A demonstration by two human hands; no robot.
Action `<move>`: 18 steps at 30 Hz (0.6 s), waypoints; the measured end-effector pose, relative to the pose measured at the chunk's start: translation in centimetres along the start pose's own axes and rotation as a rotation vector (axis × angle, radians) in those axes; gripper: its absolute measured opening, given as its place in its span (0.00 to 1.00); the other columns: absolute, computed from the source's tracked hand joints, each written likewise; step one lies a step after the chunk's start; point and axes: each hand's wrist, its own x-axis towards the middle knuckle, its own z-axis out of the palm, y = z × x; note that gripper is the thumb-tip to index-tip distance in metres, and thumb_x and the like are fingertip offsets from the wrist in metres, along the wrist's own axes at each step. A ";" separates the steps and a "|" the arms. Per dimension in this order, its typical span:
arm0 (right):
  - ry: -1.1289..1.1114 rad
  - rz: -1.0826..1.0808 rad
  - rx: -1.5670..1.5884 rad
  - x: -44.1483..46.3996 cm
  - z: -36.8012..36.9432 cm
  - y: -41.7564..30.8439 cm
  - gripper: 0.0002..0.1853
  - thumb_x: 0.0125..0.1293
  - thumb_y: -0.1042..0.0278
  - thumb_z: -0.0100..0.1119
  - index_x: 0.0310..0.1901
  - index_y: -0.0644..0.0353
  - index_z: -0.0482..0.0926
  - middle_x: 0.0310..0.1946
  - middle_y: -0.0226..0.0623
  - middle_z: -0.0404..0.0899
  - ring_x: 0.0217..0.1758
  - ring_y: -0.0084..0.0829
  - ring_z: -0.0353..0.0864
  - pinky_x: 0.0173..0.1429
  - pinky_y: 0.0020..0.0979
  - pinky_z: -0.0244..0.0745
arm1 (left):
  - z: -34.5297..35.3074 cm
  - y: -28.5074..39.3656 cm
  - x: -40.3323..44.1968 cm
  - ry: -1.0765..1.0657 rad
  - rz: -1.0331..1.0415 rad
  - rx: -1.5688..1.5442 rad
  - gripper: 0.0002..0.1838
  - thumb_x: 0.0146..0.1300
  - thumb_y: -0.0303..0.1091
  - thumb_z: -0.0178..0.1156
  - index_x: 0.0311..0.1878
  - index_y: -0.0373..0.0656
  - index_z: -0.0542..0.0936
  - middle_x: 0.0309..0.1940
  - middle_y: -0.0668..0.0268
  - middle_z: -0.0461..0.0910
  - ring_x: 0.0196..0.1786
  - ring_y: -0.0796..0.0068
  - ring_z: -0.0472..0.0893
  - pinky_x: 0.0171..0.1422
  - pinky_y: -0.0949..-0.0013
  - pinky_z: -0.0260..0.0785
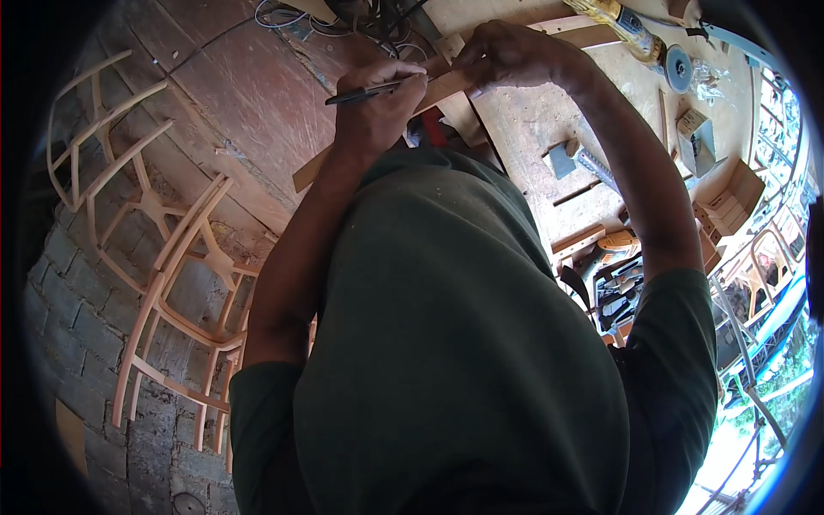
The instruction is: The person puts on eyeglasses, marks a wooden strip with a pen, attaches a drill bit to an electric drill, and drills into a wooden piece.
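My left hand (378, 107) is closed around a dark pen (365, 92), which points out to the left. It rests at the near side of a light wooden strip (442, 88). To the right, my right hand (515, 58) curls its fingers around the strip's upper part, with the fingertips partly hidden. Below the left wrist a pale wood end (311, 170) sticks out; whether it belongs to the same strip is unclear. Something red (435, 129) shows between the hands and the green shirt.
An angle grinder (639, 39) lies at the upper right of the workbench (532, 120). Near it are a metal tool (592, 163) and an open box (697, 142). Several curved wooden frames (163, 292) stand at left. Cables (369, 21) lie at the top. Hand tools (616, 287) sit at lower right.
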 end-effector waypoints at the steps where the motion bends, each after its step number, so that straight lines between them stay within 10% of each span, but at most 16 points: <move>1: -0.002 0.011 0.009 -0.1 0.0 -0.1 0.26 0.52 0.49 0.79 0.50 0.55 0.88 0.50 0.38 0.80 0.59 0.39 0.81 0.64 0.36 0.74 | -0.1 0.1 0.0 -0.026 -0.046 0.014 0.12 0.64 0.30 0.67 0.46 0.31 0.86 0.40 0.58 0.89 0.43 0.75 0.88 0.49 0.72 0.79; 18: 0.031 -0.028 0.020 -0.3 0.1 0.0 0.26 0.52 0.51 0.80 0.50 0.57 0.88 0.49 0.40 0.81 0.57 0.40 0.83 0.63 0.37 0.76 | 0.5 -0.9 0.4 0.048 0.201 0.018 0.07 0.63 0.29 0.68 0.37 0.33 0.85 0.25 0.58 0.86 0.28 0.73 0.87 0.34 0.69 0.76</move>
